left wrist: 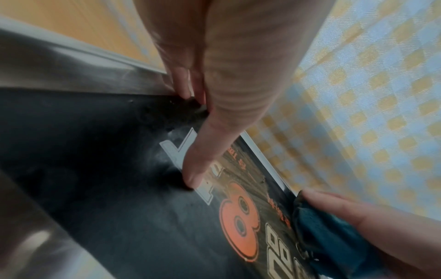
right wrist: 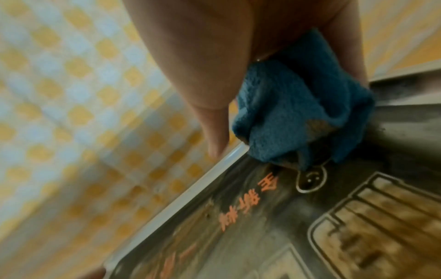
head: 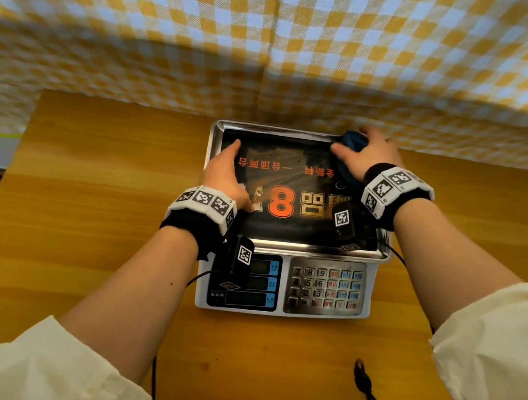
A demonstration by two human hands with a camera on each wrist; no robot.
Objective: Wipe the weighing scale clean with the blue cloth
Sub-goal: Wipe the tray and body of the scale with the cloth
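Observation:
A weighing scale point(head: 284, 296) with a steel pan point(head: 277, 130) stands mid-table; the pan's floor carries a black printed sheet point(head: 291, 176) with an orange 8. My right hand point(head: 365, 153) grips a bunched blue cloth point(head: 355, 141) point(right wrist: 293, 117) point(left wrist: 326, 232) at the pan's far right corner, pressed against the sheet and rim. My left hand point(head: 226, 169) lies flat with straight fingers point(left wrist: 203, 160) on the left part of the sheet beside the pan's left rim point(left wrist: 78, 62), holding nothing.
The scale's keypad point(head: 325, 287) and displays point(head: 247, 280) face me. A black cable with a plug point(head: 362, 375) lies on the wooden table point(head: 93, 180) near the front right. A yellow-and-white checked cloth point(head: 274, 36) hangs behind the table.

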